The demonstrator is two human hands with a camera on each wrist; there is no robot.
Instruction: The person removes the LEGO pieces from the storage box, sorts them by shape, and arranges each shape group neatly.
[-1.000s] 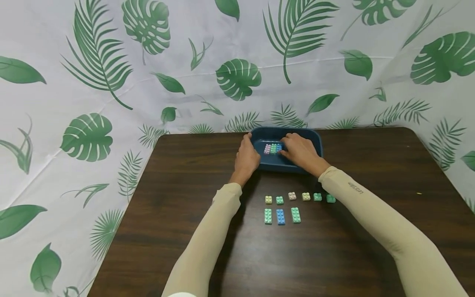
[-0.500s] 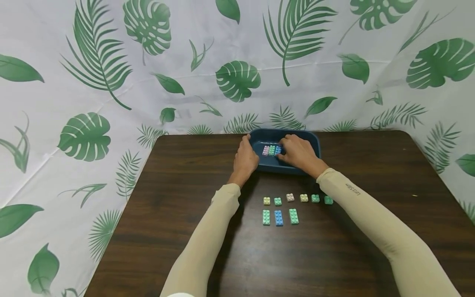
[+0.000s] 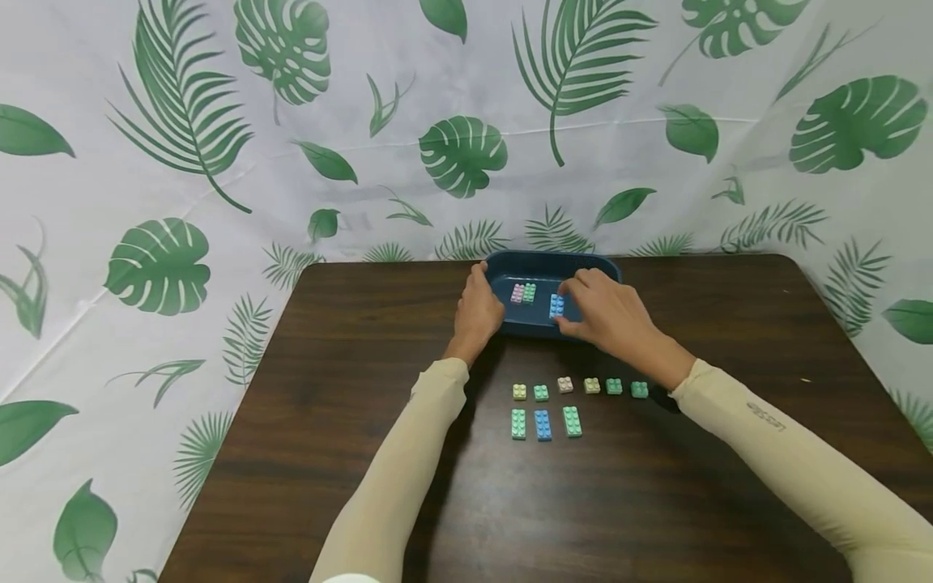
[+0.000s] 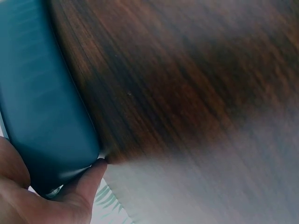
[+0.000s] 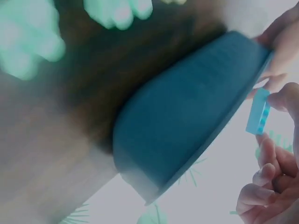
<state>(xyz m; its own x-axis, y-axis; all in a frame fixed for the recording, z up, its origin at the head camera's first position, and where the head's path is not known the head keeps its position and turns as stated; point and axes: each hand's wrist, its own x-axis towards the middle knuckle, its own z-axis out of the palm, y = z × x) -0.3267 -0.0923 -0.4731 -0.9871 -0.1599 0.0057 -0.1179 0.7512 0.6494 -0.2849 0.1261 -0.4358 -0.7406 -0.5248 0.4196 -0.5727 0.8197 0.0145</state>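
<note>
My left hand (image 3: 477, 312) grips the left end of a dark blue plastic tray (image 3: 528, 330), its thumb and fingers round the tray's edge in the left wrist view. Between thumb and fingertips, my right hand (image 3: 615, 312) pinches a long blue toy brick (image 3: 557, 305). The right wrist view puts that held blue brick (image 5: 258, 112) above the tray's rim. Inside the tray, a pink brick (image 3: 517, 293) lies beside a green brick (image 3: 529, 293) at the left.
Before the tray on the dark wooden table (image 3: 350, 372) lies a row of several small square bricks, including a yellow one (image 3: 520, 392). Nearer sit two long green bricks, one at the left (image 3: 518, 423), with a blue one (image 3: 543, 425) between them. A leaf-print cloth (image 3: 466, 81) hangs behind.
My right hand has taken the blue brick from beside the green one and brought it right and up toward me. My left hand keeps its hold on the tray.
</note>
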